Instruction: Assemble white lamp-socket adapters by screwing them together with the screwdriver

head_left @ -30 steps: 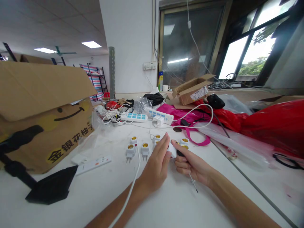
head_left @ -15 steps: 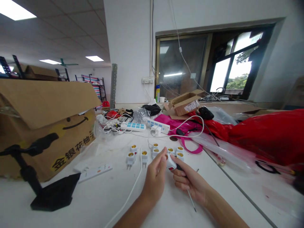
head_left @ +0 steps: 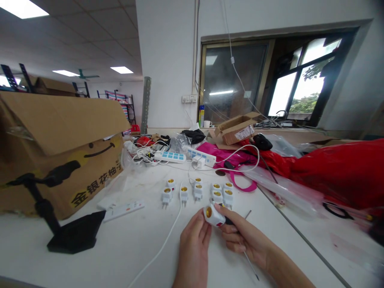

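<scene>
Between my hands is a white plug-in lamp socket (head_left: 213, 216) with a brass-coloured threaded opening and a red switch, tilted so the opening faces up and left. The fingers of my left hand (head_left: 193, 244) close against its lower left side. My right hand (head_left: 244, 236) grips its right side with thumb and fingers. A screwdriver is tucked in that same hand; its dark handle (head_left: 229, 221) shows by the socket and its thin metal shaft (head_left: 251, 264) points down toward the table. Beyond my hands, several similar lamp sockets (head_left: 198, 192) stand on the white table.
A white cable (head_left: 168, 236) runs along the table left of my hands. Farther left are a white power strip (head_left: 124, 211), a black stand (head_left: 76, 232) and a cardboard box (head_left: 96, 172). Power strips (head_left: 170, 156) and tangled cables lie behind; red plastic (head_left: 336, 172) is at right.
Both hands have come lower and nearer with the lamp socket, whose brass opening now shows fully. My left fingers have dropped from over it to its lower side. The view has shifted slightly.
</scene>
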The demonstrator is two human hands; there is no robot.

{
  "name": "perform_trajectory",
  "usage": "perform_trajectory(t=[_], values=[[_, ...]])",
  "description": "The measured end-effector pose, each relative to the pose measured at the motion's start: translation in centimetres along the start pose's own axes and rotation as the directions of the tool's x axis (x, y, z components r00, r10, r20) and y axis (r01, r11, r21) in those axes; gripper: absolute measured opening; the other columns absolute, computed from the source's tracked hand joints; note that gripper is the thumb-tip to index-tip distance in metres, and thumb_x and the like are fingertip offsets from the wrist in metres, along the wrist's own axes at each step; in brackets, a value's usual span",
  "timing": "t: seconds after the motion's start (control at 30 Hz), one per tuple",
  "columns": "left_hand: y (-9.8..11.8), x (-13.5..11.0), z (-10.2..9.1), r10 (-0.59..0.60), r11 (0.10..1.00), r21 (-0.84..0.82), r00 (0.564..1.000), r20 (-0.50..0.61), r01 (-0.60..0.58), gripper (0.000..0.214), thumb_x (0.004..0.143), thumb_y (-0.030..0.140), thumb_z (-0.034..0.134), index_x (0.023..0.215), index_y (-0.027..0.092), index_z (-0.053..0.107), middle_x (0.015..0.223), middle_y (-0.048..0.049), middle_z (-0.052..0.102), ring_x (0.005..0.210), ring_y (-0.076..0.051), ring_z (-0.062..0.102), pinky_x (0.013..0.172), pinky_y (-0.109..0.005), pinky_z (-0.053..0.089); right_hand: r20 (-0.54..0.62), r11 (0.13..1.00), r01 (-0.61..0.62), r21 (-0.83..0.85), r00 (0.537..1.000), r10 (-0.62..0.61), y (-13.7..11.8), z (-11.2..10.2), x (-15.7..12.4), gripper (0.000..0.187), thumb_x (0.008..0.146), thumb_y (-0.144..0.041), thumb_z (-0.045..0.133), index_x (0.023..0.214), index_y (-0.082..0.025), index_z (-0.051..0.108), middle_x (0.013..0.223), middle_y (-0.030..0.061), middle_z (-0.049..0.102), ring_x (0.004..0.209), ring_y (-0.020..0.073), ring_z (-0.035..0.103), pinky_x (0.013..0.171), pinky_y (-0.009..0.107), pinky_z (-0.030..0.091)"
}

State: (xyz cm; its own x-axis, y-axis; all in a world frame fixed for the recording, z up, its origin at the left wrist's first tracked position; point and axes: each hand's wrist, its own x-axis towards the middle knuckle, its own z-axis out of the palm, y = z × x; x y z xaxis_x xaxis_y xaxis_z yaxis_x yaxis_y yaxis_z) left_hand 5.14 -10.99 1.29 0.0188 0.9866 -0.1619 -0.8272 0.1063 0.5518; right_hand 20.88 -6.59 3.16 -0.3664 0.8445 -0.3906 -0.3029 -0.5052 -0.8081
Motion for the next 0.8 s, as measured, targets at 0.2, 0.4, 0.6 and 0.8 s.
perform_trajectory(t=[0.2,0.4,0.6,0.8], values=[[0.6,-0.3,-0.4,-0.100,0.992,-0.090,0.984,-0.151,0.087,0.027,0.105,0.021,0.060,0.118,0.017,0.083,0.145,-0.0163,0.076,0.149,-0.026,0.064,0.132,-0.043,0.045,-0.032,0.982,0.008,-0.189,0.999,-0.015,0.0,0.1,-0.2,0.059,0.089,-0.064,0.090,0.090,-0.026,0.045,0.059,-0.0164,0.021,0.053,0.0062,0.006,0.038,0.014,0.014],[0.4,0.4,0.6,-0.136,0.984,-0.144,0.969,-0.208,0.107,0.036,0.114,0.027,0.049,0.114,0.015,0.084,0.148,-0.0134,0.074,0.141,-0.023,0.067,0.100,-0.030,0.061,-0.029,0.925,0.012,-0.380,0.999,-0.025,0.1,0.8,-0.1,0.068,0.080,-0.075,0.091,0.085,-0.027,0.043,0.057,-0.0153,0.028,0.051,0.0056,0.011,0.038,0.016,0.016],[-0.2,1.8,2.1,-0.144,0.972,-0.213,0.968,-0.206,0.099,0.026,0.108,0.017,0.058,0.104,0.013,0.082,0.124,-0.0126,0.081,0.108,-0.020,0.077,0.082,-0.027,0.062,-0.074,0.811,0.032,-0.585,0.993,-0.092,0.1,1.6,0.5,0.062,0.087,-0.077,0.081,0.082,-0.026,0.046,0.053,-0.0135,0.032,0.046,0.0066,0.019,0.038,0.019,0.021],[-0.5,1.4,1.6,-0.129,0.952,-0.289,0.989,-0.077,0.101,0.021,0.108,0.015,0.062,0.110,0.009,0.082,0.124,-0.0173,0.083,0.109,-0.024,0.080,0.092,-0.034,0.067,-0.143,0.555,0.002,-0.832,0.966,-0.217,-0.6,3.0,-0.2,0.049,0.093,-0.063,0.078,0.077,-0.023,0.054,0.053,-0.0068,0.045,0.039,0.0108,0.037,0.037,0.026,0.025]])
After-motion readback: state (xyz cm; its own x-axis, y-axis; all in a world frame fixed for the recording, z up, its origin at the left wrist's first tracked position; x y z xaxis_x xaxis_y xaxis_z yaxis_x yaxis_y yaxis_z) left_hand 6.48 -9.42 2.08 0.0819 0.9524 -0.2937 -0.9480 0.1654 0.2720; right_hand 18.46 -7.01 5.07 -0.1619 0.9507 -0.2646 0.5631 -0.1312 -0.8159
